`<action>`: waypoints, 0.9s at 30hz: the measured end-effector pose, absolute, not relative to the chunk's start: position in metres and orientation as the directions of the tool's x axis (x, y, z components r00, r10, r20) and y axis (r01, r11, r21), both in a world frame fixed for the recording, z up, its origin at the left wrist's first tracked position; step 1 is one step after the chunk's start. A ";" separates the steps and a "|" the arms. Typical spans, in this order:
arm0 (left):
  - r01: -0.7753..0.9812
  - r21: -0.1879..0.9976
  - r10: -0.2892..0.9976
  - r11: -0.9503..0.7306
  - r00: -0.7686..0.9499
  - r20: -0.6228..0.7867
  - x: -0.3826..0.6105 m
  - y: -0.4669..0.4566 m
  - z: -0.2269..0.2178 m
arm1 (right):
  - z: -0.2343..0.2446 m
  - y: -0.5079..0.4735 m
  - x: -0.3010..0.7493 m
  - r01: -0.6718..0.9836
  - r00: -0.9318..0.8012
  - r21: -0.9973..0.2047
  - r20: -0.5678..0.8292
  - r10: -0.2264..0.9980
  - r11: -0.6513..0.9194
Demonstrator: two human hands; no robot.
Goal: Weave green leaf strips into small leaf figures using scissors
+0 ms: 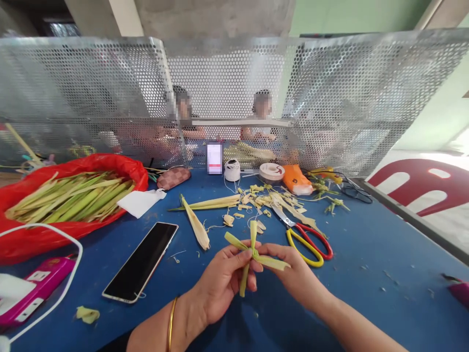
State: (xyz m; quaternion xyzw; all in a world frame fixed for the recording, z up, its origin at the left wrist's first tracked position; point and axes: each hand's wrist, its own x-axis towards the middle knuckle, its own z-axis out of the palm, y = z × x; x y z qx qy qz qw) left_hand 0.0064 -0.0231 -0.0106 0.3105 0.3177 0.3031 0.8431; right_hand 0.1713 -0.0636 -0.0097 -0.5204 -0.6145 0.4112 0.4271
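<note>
A cross-shaped knot of green corn husk strips (252, 233) sits between my two hands above the blue table. My left hand (225, 274) pinches it, thumb pressed near the centre. From the other side, the fingers of my right hand (289, 261) close on the same knot, and part of them is hidden behind the strips. Red-and-yellow scissors (306, 247) lie half open just beyond my right hand. A loose husk (196, 225) and scattered husk scraps (256, 198) lie past my hands.
At left are a red bag (120, 164) of husks (73, 198), a phone (141, 264) and a magenta power strip (44, 288). Toward the back stand a thread spool (232, 171), a tape roll (271, 172) and an orange packet (295, 179). Behind a perforated metal screen (227, 73) sit two people.
</note>
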 end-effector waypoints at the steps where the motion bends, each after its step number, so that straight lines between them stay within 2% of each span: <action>1: -0.322 0.681 0.684 0.658 0.633 -0.361 0.006 -0.023 -0.011 | -0.010 -0.064 0.171 0.335 -0.102 -0.932 0.112 0.988 0.140; 5: -0.312 0.517 0.556 0.797 0.714 -0.426 0.003 -0.023 -0.009 | -0.008 -0.067 0.174 0.569 -0.136 -0.743 0.338 0.931 0.353; 7: -0.327 0.454 0.525 0.829 0.734 -0.431 0.002 -0.025 -0.005 | -0.006 -0.066 0.177 0.610 -0.171 -0.675 0.400 0.900 0.415; 10: -0.382 0.422 0.553 0.822 0.712 -0.432 0.003 -0.027 -0.001 | -0.006 -0.064 0.179 0.634 -0.204 -0.614 0.453 0.868 0.469; 14: -0.436 0.469 0.632 0.768 0.636 -0.443 0.005 -0.024 -0.001 | -0.014 -0.064 0.175 0.655 -0.171 -0.611 0.453 0.875 0.444; 23: -0.416 0.630 0.735 0.656 0.541 -0.408 0.005 -0.019 -0.001 | -0.020 -0.068 0.166 0.632 -0.124 -0.684 0.375 0.919 0.365; 27: -0.298 0.710 0.737 0.638 0.504 -0.451 0.005 -0.015 -0.002 | -0.022 -0.065 0.163 0.663 -0.133 -0.667 0.343 0.930 0.340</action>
